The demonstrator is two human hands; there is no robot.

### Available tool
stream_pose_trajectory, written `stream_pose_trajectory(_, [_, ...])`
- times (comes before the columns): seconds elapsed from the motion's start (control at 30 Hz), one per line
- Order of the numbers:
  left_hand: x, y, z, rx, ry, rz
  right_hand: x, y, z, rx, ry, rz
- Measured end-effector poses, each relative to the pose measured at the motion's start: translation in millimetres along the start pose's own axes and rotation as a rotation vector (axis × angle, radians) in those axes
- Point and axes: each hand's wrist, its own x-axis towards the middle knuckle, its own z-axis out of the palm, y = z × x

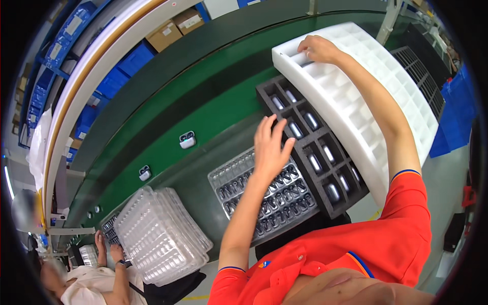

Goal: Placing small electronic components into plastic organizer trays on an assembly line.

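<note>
My right hand (321,50) reaches to the far left corner of a white foam tray (351,31) divided into compartments. Its fingers are bent down into one compartment; what they hold, if anything, is hidden. My left hand (270,150) hovers with fingers spread, holding nothing, over the inner edge of a black foam tray (319,137). Several shiny dark and silver cases (311,120) stand in that tray's slots. Below my left forearm lies a clear plastic tray (216,176) with rows of small black earbuds (274,203); its top row looks vacant.
Two open earbud cases (187,140) sit on the green conveyor belt (203,109). Stacked clear trays (160,234) stand at the left. Beyond them a co-worker's hands (116,251) are at a tray. Blue bins (136,58) and cardboard boxes (163,35) line the far shelf.
</note>
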Motion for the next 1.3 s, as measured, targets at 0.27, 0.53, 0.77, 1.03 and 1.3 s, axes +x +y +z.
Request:
stream_pose_trajectory(0.27, [-14, -7, 10, -0.196, -0.066, -0.156, -45, -39, -6, -0.168, 0.167, -0.172])
stream_pose_trajectory(0.53, [5, -11, 35, -0.377, -0.080, -0.145, -33, 85, 34, -0.030, -0.305, -0.067])
stream_pose_trajectory(0.77, [8, -35, 3, -0.637, -0.123, -0.388, 1, -31, 0, -0.246, -0.549, -0.103])
stream_pose_trajectory(1.03, [10, -43, -10, -1.061, 0.055, -0.592, -19, 15, -5, 0.324, -0.396, -0.050])
stream_pose_trajectory(1.3, [-34, -9, -81, -0.976, 0.306, -0.629, -32, -31, 7, 0.854, 0.050, 0.053])
